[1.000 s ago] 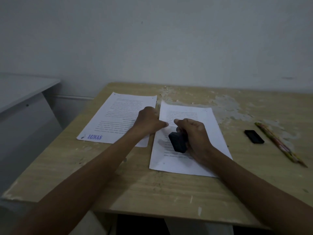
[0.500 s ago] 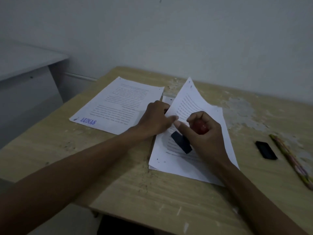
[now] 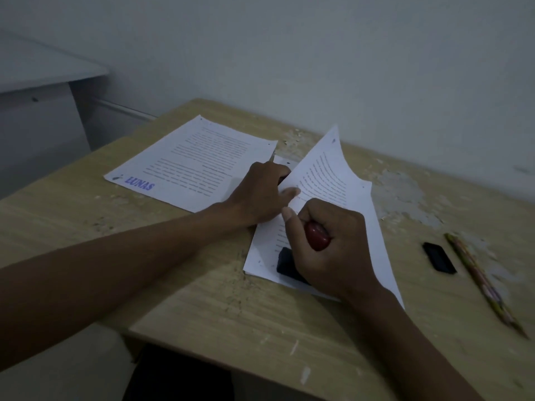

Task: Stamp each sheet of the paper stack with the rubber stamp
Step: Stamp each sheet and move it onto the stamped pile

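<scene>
The right hand (image 3: pixel 333 250) gripped the stamp (image 3: pixel 317 237) on the stack (image 3: pixel 373 227) while the left hand (image 3: pixel 257 195), just beside it, pinched the lifted top sheet (image 3: pixel 321 169).

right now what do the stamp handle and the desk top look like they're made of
Stamp handle: glossy dark red, rounded, with a highlight; probably lacquered wood or hard plastic, held in the right hand's grip.
Desk top: pale wood-grain surface, likely laminate or veneer, since patches near the wall have flaked off to a grey layer.
</scene>
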